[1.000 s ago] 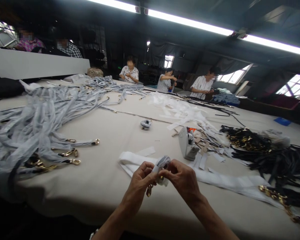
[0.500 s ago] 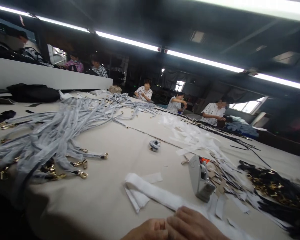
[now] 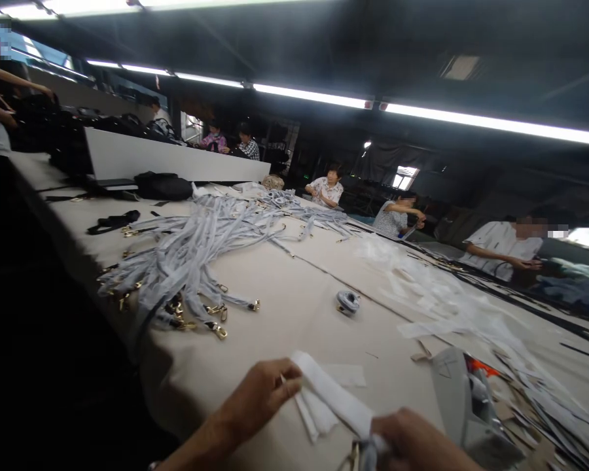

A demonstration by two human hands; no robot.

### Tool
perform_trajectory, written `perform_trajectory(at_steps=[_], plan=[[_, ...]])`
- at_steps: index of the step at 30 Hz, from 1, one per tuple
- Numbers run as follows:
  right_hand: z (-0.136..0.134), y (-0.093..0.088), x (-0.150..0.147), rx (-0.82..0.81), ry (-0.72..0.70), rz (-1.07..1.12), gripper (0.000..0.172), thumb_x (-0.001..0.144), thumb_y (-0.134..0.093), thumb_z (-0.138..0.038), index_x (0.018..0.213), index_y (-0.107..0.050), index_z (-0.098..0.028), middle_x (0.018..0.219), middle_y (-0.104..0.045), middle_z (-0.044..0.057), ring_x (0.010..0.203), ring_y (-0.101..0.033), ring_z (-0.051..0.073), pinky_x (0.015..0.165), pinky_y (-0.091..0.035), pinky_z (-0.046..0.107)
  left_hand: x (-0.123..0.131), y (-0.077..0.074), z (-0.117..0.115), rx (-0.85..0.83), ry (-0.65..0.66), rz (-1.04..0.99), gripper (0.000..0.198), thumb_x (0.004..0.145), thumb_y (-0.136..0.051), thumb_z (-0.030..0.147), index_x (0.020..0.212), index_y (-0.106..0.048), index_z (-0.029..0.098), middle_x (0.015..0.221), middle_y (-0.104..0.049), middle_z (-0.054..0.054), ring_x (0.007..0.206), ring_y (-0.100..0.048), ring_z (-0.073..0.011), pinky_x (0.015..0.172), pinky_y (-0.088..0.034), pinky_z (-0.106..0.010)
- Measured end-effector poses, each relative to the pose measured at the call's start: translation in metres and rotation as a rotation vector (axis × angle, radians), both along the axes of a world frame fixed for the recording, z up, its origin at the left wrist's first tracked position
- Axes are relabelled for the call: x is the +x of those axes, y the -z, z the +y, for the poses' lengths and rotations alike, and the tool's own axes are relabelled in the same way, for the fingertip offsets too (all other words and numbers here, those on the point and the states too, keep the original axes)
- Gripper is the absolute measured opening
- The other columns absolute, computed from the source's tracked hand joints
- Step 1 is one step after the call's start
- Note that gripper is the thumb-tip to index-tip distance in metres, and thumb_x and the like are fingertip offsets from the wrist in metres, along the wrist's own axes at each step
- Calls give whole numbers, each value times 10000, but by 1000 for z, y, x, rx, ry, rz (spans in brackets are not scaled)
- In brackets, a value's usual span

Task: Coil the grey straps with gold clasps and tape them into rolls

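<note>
At the near table edge, my left hand [image 3: 267, 389] has its thumb and fingers closed at the folded end of a white strip [image 3: 336, 396]. Loose folded layers of the strip hang below those fingertips. My right hand [image 3: 412, 435], blurred, is closed at the strip's near end. Under its fingers a grey-wrapped strap [image 3: 368, 454] with a gold-coloured clasp shows, partly cut off by the frame. A small coiled wrapped strap [image 3: 348, 301] lies farther up the table. To my right stands a grey tape dispenser [image 3: 464, 405] with an orange part.
A heap of grey-wrapped straps [image 3: 191, 255] with gold clasps covers the left of the table [image 3: 275, 333]. White film and paper scraps [image 3: 432, 294] spread on the right. A black pouch [image 3: 161, 186] lies by a white partition [image 3: 177, 157]. Several people work around the far side.
The view has swung left. My left hand has moved away from my right and up to the strip's folded end. The wrapped strap and clasp now show at my right hand.
</note>
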State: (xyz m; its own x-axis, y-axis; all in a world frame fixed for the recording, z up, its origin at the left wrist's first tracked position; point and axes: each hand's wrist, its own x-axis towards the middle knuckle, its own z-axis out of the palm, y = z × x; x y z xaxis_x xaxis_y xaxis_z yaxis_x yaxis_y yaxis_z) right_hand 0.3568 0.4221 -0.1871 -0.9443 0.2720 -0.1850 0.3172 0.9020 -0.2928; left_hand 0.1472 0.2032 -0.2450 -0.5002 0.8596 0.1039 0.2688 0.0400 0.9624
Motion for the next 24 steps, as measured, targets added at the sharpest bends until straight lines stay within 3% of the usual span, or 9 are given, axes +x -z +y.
perform_trajectory(at_steps=[2, 4, 5, 7, 9, 14, 17, 20, 24], plan=[[19, -47, -26, 69, 197, 234, 243, 774, -561, -429, 884, -725, -289, 731, -753, 32, 662, -702, 238, 575, -506, 300, -48, -10, -14, -32, -271, 249, 233, 871, -551, 375, 949, -715, 229, 924, -740, -51, 811, -656, -208, 766, -462, -265], [36, -94, -42, 317, 349, 558, 608, 699, -588, -598, 1226, -623, -299, 1066, -744, 96, 877, -703, 314, 706, -532, 387, -95, -16, -30, -162, -528, 444, 218, 875, -526, 316, 981, -691, 221, 1011, -728, -67, 885, -659, -214, 841, -464, -274], [41, -112, -46, 413, 387, 677, 687, 697, -541, -658, 1293, -569, -317, 1210, -690, 111, 865, -698, 321, 732, -526, 423, -116, -17, -40, -221, -626, 497, 219, 875, -512, 289, 997, -679, 213, 1065, -712, -84, 960, -646, -230, 898, -450, -291], [46, -131, -45, 431, 478, 739, 689, 664, -526, -735, 1260, -568, -390, 1250, -671, 96, 612, -671, 269, 641, -522, 453, -151, -16, -61, -322, -781, 538, 219, 873, -497, 274, 1002, -656, 197, 1139, -672, -129, 1104, -591, -283, 987, -405, -357], [43, -122, -38, 364, 481, 727, 597, 642, -535, -776, 1119, -640, -432, 1170, -715, 68, 506, -634, 238, 581, -530, 453, -174, -13, -80, -413, -883, 509, 204, 858, -518, 312, 949, -641, 177, 1110, -659, -181, 1137, -563, -357, 988, -390, -452], [24, -32, -21, 196, 170, 441, 371, 751, -580, -667, 929, -752, -390, 1037, -762, 22, 1006, -694, 324, 910, -558, 476, -201, -3, -93, -549, -947, 323, 253, 698, -694, 393, 657, -566, 179, 922, -692, -217, 1066, -581, -468, 912, -387, -566], [9, 3, -15, 77, 137, 270, 359, 834, -532, -601, 970, -752, -351, 1016, -762, 37, 989, -701, 300, 908, -564, 434, -205, -6, -82, -472, -937, 181, 248, 647, -702, 307, 573, -493, 197, 888, -697, -189, 1107, -560, -463, 910, -383, -543], [-6, 7, -14, -73, 114, 192, 365, 865, -505, -570, 995, -742, -325, 1006, -757, 44, 951, -706, 268, 866, -570, 359, -195, -19, -68, -283, -893, -7, 207, 676, -652, 253, 597, -466, 209, 816, -685, -123, 1067, -588, -386, 873, -419, -463], [-33, -6, -21, -310, 249, 233, 388, 863, -520, -575, 1046, -723, -299, 1110, -733, 49, 1037, -672, 266, 935, -525, 355, -151, -36, -41, 81, -640, -386, 149, 796, -582, 324, 758, -522, 193, 716, -649, -30, 700, -624, -193, 696, -482, -317]])
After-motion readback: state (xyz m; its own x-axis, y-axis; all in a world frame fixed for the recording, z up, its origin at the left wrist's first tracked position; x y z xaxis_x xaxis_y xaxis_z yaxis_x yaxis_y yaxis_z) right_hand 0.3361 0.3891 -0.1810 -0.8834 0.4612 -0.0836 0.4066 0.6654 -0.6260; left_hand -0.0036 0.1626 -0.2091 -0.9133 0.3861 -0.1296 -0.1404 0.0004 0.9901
